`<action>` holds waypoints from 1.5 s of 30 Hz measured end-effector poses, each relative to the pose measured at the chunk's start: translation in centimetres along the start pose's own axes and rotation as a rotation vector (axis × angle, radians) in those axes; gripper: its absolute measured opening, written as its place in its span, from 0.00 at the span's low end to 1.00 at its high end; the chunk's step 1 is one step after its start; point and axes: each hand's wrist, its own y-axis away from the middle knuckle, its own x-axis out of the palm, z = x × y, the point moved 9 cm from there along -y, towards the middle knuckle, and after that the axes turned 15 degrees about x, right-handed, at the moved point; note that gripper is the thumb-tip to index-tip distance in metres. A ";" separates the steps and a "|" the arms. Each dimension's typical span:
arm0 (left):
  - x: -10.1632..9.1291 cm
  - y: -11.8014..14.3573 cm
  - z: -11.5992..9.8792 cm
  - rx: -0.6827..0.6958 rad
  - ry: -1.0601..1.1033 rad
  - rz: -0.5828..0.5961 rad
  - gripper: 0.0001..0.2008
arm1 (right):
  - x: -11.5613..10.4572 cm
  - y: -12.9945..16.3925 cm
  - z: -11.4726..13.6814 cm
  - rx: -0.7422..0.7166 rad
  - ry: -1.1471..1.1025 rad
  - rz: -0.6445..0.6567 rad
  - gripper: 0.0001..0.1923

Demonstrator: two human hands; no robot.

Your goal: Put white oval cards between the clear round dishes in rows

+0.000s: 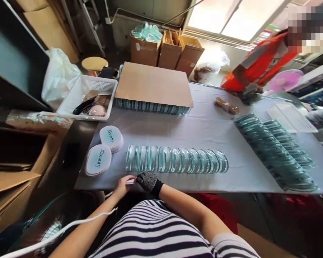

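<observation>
The worktop (204, 129) is covered with a pale grey cloth and stands in a cluttered workshop, with cardboard boxes (167, 50) under a bright window at the far end. A row of clear glass discs (176, 159) stands on edge, overlapping, near my edge of the worktop. My left hand (122, 186) is bare and sits at the near edge, just left of the row's left end. My right hand (148, 181) wears a dark knit glove and meets the left hand there. Between both sets of fingertips I pinch a small white piece (131, 181); each grip is closed on it, and it is too small to identify. Two white oval label stacks (104, 150) printed with a script word lie left of the row. Behind them a white plastic basket (87, 96) holds mixed items. A flat cardboard sheet (153, 84) covers another layer of glass pieces at the far centre. To the right, two long overlapping glass rows (277, 150) run diagonally. A person in an orange vest (258, 64) leans over the far right corner.
</observation>
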 end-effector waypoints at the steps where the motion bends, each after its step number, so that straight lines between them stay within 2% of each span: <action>1: 0.3 0.0 -0.2 0.000 0.011 0.001 0.21 | -0.2 0.2 -0.2 -0.003 -0.006 -0.004 0.18; 6: 3.5 -0.1 -0.7 -0.082 0.073 0.054 0.15 | -0.5 2.3 -3.2 0.085 -0.090 0.029 0.15; 9: 4.9 -1.1 -2.5 -0.142 0.247 -0.051 0.13 | -1.7 4.2 -6.9 0.198 -0.356 -0.030 0.14; 11: 6.4 -2.1 -5.0 -0.190 0.524 -0.197 0.18 | -3.0 6.0 -11.3 0.375 -0.657 -0.154 0.16; 13: 9.1 -3.3 -8.6 -0.244 0.837 -0.357 0.23 | -3.8 8.2 -15.7 0.526 -0.885 -0.250 0.22; 15: 12.7 -4.8 -12.3 -0.322 1.047 -0.492 0.20 | -5.1 10.4 -18.9 0.536 -1.008 -0.291 0.28; 17: 16.7 -6.6 -15.4 -0.415 1.153 -0.563 0.14 | -7.7 12.8 -21.4 0.412 -1.099 -0.345 0.35; 19: 20.6 -8.6 -18.3 -0.410 1.282 -0.541 0.11 | -11.4 15.8 -24.2 0.272 -1.192 -0.481 0.40; 21: 24.3 -10.1 -20.7 -0.394 1.402 -0.441 0.10 | -14.8 18.8 -26.5 0.160 -1.199 -0.579 0.42; 23: 27.4 -10.6 -22.2 -0.421 1.470 -0.323 0.11 | -16.5 20.3 -27.6 0.084 -1.164 -0.486 0.39; 25: 29.5 -10.6 -22.9 -0.472 1.494 -0.236 0.12 | -16.7 20.9 -28.3 0.070 -1.152 -0.331 0.38; 26: 30.2 -10.5 -23.1 -0.498 1.492 -0.204 0.12 | -16.8 21.3 -29.0 0.079 -1.184 -0.309 0.39; 28: 31.4 -10.4 -23.3 -0.556 1.474 -0.124 0.10 | -17.5 22.2 -31.0 0.088 -1.320 -0.387 0.41; 30: 32.5 -10.0 -23.7 -0.613 1.449 -0.001 0.09 | -18.2 23.1 -32.3 0.044 -1.472 -0.463 0.38; 32: 33.7 -9.6 -24.4 -0.653 1.450 0.124 0.10 | -18.0 23.3 -32.3 -0.005 -1.583 -0.368 0.34; 34: 34.5 -9.4 -25.2 -0.675 1.466 0.198 0.12 | -17.5 23.2 -31.6 -0.020 -1.611 -0.238 0.35; 35: 34.7 -9.6 -25.5 -0.679 1.467 0.203 0.12 | -17.3 23.3 -31.6 -0.011 -1.613 -0.228 0.34; 37: 34.5 -10.3 -25.7 -0.661 1.441 0.148 0.13 | -16.9 23.8 -32.5 0.063 -1.618 -0.337 0.32; 39: 33.1 -11.6 -25.5 -0.580 1.357 -0.008 0.14 | -15.5 24.3 -34.0 0.215 -1.587 -0.463 0.30; 41: 30.9 -12.6 -25.5 -0.454 1.214 -0.173 0.17 | -13.1 24.7 -35.2 0.402 -1.511 -0.472 0.30; 42: 30.1 -12.7 -25.7 -0.400 1.148 -0.208 0.19 | -11.9 25.0 -35.6 0.484 -1.480 -0.458 0.28; 43: 29.6 -12.6 -26.1 -0.360 1.093 -0.202 0.21 | -11.0 25.4 -36.0 0.546 -1.476 -0.453 0.27; 45: 29.3 -12.0 -27.0 -0.294 1.011 -0.104 0.24 | -9.9 26.2 -36.0 0.584 -1.549 -0.445 0.26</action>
